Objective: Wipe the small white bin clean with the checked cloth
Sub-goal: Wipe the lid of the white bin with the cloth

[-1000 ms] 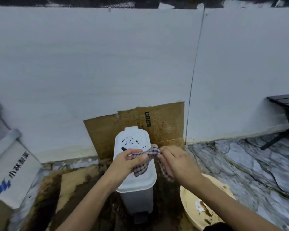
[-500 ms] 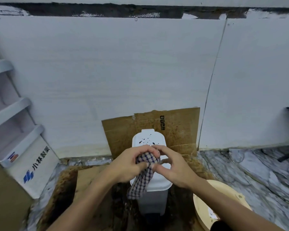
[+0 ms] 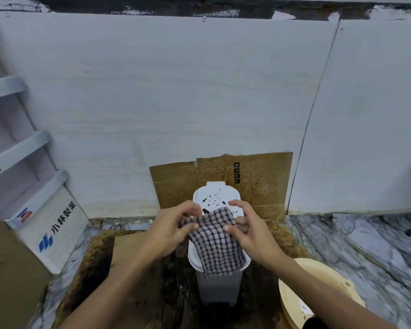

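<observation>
The small white bin (image 3: 220,284) stands on the floor in front of me, its lid closed and spattered with dark spots at the far end. The checked cloth (image 3: 217,243) is spread over the near half of the lid and hangs a little over its front edge. My left hand (image 3: 173,227) pinches the cloth's left edge. My right hand (image 3: 249,230) grips its right edge, fingers curled over the top corner. Both hands hover just above the lid.
Stained cardboard (image 3: 259,176) leans on the white wall behind the bin, and more soiled cardboard (image 3: 128,252) lies on the floor. A beige basin (image 3: 318,293) sits to the right. A white shelf unit with a printed box (image 3: 57,224) stands left. The floor is marble.
The cloth, bunched between my hands before, is now opened out flat across the near part of the lid. My hands have moved apart to its two edges.
</observation>
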### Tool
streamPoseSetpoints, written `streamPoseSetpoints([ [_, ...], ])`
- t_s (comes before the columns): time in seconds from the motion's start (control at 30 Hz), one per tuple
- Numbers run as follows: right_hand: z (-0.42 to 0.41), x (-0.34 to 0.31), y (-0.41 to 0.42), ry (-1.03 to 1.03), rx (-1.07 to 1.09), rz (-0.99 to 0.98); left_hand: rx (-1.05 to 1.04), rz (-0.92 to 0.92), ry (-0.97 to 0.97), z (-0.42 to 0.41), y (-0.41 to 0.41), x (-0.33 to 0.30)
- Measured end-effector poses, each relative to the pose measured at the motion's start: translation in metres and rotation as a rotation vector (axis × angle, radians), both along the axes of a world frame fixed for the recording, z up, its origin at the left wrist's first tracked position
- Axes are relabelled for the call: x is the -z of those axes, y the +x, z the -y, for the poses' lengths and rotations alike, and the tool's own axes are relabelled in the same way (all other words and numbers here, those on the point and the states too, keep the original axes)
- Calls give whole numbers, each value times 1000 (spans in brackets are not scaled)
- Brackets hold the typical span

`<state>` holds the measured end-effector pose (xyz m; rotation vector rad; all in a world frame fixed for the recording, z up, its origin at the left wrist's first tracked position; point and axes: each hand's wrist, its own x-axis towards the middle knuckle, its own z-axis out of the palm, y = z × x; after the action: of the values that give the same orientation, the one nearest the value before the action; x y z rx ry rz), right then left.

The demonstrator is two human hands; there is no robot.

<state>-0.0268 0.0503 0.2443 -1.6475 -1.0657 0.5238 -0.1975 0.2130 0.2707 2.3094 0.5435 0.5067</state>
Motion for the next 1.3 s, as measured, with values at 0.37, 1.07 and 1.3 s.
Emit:
streamPoseSetpoints([
  [0.37, 2, 5, 22, -12, -175, 105, 2, -14, -156, -13, 18, 8],
  [1.07, -113, 44, 87, -256, 122, 554, -115, -279, -324, -48, 53, 105],
  [1.3, -136, 91, 57, -552, 44, 790, -117, -68, -486, 3, 51, 143],
])
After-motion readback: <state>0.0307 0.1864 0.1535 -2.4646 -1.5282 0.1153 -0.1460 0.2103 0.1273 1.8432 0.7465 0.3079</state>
